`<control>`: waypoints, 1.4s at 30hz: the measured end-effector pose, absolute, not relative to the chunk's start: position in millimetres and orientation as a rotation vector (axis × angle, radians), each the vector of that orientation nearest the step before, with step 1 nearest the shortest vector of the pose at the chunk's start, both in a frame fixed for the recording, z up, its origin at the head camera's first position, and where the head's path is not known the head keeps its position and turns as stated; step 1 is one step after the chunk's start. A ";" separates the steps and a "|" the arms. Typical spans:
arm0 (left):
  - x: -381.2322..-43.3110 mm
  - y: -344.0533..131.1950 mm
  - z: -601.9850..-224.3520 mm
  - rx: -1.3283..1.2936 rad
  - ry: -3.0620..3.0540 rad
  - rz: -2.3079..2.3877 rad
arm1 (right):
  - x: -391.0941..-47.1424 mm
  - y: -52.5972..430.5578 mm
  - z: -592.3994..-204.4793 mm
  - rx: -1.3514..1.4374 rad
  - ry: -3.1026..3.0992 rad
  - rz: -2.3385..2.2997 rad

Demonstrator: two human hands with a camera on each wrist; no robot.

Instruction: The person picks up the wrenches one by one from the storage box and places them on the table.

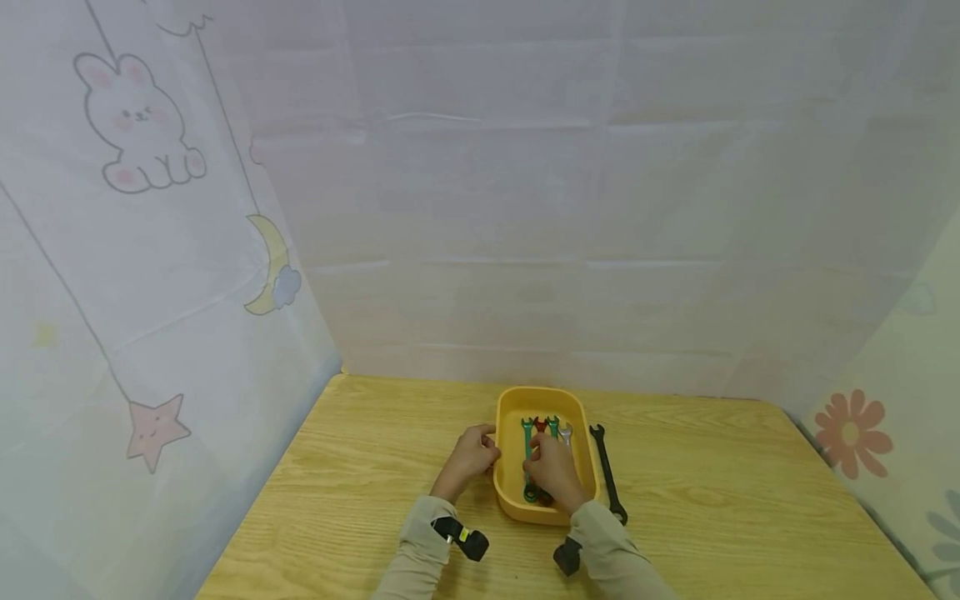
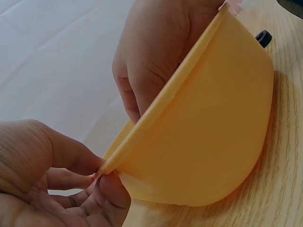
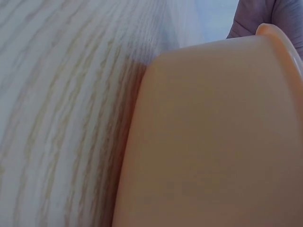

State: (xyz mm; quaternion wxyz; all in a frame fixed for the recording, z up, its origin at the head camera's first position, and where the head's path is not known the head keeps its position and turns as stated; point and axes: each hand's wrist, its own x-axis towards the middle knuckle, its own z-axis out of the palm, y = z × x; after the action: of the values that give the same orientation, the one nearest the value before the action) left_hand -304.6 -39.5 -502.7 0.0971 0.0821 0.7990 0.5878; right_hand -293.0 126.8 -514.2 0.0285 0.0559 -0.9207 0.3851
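Note:
My left hand [image 1: 474,452] pinches the left rim of a yellow plastic tub [image 1: 512,507], thumb above and fingers beneath, as the left wrist view shows. Inside the tub lie several wrenches side by side: a left green wrench [image 1: 527,433], a red wrench [image 1: 540,424], another green wrench [image 1: 553,425] and a silver wrench [image 1: 566,432]. My right hand [image 1: 555,471] reaches down into the tub over their middles, fingers bent, fingertips right at the left green wrench. I cannot tell whether it grips one. In the left wrist view the rim hides those fingertips.
A long black wrench [image 1: 607,475] lies on the wooden table [image 1: 720,500] just right of the tub. A pale hanging sheet [image 1: 480,208] stands behind the table, with printed sheets at both sides. Both wrists wear black camera mounts [image 1: 468,542].

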 end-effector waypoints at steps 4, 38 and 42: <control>-304.8 -38.9 -501.9 0.247 2.360 1.743 | -294.8 125.5 -515.3 0.168 -2.873 1.168; -306.2 -38.1 -503.2 0.211 2.371 1.734 | -299.0 118.7 -517.0 0.195 -2.988 0.964; -306.8 -38.4 -504.4 0.213 2.374 1.732 | -296.7 114.5 -517.8 0.208 -3.009 0.890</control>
State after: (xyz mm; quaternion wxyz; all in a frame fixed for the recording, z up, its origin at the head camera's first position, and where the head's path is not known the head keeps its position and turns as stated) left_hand -306.8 -38.4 -504.4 0.0974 0.0719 0.8019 0.5850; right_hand -296.7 114.5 -517.8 -0.0014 0.0663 -0.9568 0.2830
